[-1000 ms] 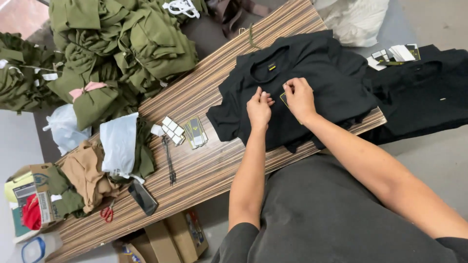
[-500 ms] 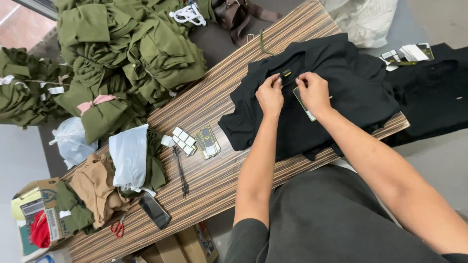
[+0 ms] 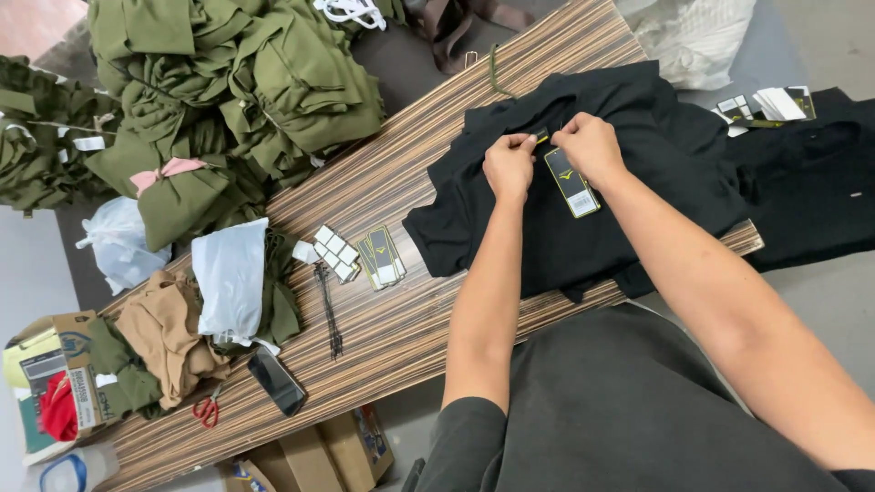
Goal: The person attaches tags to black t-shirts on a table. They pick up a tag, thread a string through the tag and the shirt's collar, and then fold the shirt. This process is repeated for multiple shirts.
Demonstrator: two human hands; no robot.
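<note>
Wearer in a dark charcoal short-sleeved top, plain fabric, no visible print. Sleeve hem shows on the left upper arm; right sleeve seems cut off by the frame edge. Forearms bare. Left hand and right hand bare, without gloves, rings or watch.

A long wood-striped table is running diagonally across grey floor; even light is falling. Cardboard boxes are sitting beneath its near edge.
</note>
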